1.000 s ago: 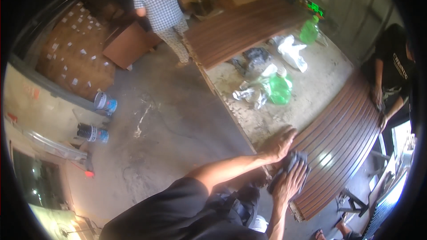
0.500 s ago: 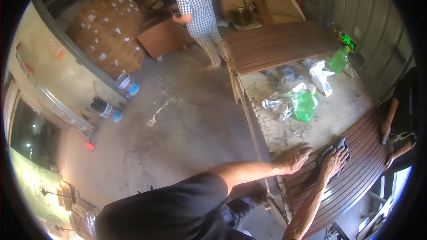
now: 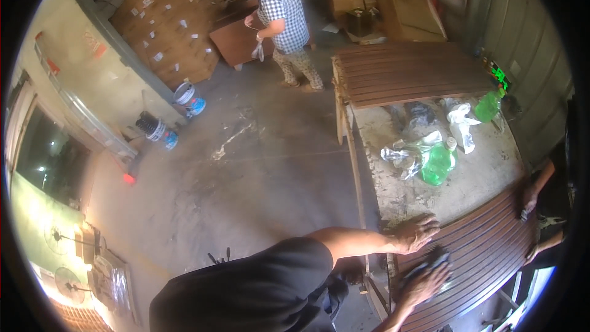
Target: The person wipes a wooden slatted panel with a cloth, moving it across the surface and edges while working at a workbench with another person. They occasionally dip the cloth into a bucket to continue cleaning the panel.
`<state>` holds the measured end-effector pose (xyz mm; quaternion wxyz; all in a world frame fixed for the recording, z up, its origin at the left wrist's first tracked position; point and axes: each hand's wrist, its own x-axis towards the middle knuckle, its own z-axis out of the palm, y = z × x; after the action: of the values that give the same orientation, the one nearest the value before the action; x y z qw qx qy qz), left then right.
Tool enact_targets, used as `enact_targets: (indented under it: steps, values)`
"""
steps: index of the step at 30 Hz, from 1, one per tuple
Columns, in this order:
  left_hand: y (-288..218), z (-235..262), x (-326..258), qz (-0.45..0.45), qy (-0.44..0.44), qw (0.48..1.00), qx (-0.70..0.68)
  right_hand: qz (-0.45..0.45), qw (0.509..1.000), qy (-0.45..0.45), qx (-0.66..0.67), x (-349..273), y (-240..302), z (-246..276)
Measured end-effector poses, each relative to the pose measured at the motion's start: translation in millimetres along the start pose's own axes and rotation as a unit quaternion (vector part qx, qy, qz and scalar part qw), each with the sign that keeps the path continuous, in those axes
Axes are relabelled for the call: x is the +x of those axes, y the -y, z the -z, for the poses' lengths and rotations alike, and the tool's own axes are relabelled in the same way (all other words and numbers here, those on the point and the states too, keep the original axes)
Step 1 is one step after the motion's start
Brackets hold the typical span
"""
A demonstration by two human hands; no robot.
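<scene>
My left hand [image 3: 416,234] lies flat, fingers spread, on the near edge of a brown slatted wooden panel [image 3: 485,252] that rests on a dusty table [image 3: 473,184]. My right hand [image 3: 424,283] presses a dark cloth [image 3: 430,262] against the panel's slats, just below my left hand. A second person's hands [image 3: 530,203] touch the far right end of the same panel.
A second slatted panel [image 3: 405,74] lies at the table's far end. Green plastic bottles [image 3: 437,163] and crumpled bags sit between the panels. A person in a checked shirt [image 3: 284,6] stands by stacked cardboard boxes [image 3: 166,31]. Paint cans [image 3: 153,128] stand on the concrete floor at left.
The view has swung so the table and panel shifted right and down. My right hand with the cloth slid along the slats; my left hand stayed pressed on the panel edge.
</scene>
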<state>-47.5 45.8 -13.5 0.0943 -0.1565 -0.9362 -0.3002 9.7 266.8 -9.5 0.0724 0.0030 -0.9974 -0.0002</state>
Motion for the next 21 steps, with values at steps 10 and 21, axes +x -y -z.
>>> enact_targets:
  steps: [10,21]
  values:
    - [29,23,33,-0.060,-0.020,0.998,-0.030,-0.102,0.989,-0.065,0.081,182,10,-15]
    - [34,5,15,-0.089,0.010,0.996,-0.028,-0.137,0.989,0.015,0.050,-116,11,53]
